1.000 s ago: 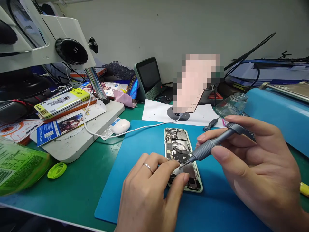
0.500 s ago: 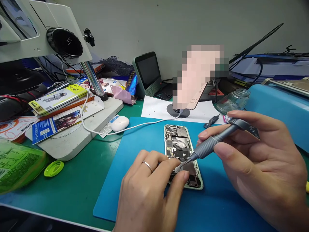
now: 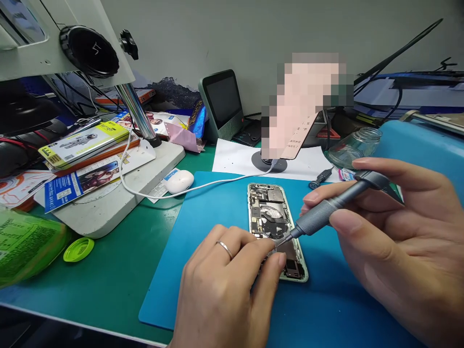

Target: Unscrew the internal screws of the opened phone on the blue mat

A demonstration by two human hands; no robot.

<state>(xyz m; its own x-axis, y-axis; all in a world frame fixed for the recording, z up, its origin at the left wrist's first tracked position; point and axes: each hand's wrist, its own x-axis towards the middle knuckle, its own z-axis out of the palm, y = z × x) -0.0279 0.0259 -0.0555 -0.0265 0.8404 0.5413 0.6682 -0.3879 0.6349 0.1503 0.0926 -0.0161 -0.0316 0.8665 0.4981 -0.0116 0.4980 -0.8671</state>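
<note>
An opened phone (image 3: 271, 208) with bare inner parts lies on the blue mat (image 3: 203, 208). My right hand (image 3: 395, 227) grips a grey screwdriver (image 3: 319, 215) between thumb and fingers, its thin tip pointing down-left at the phone's lower half. Curled over the phone's lower left side is my left hand (image 3: 228, 280), with a ring on one finger. Its thumb and index fingertip are close together beside the screwdriver tip. Whatever lies between those fingertips is too small and covered to name.
A microscope stand (image 3: 119, 208) with boxes on its base fills the left. A white cable (image 3: 217, 181) crosses the mat's back edge to a propped phone (image 3: 297, 106). Behind my right hand are a glass jar (image 3: 357, 147) and a small dark tool (image 3: 321, 179).
The view has shifted slightly. The screwdriver tip and my left fingertips remain together over the phone's lower half, with the tip now nearer the index fingertip.
</note>
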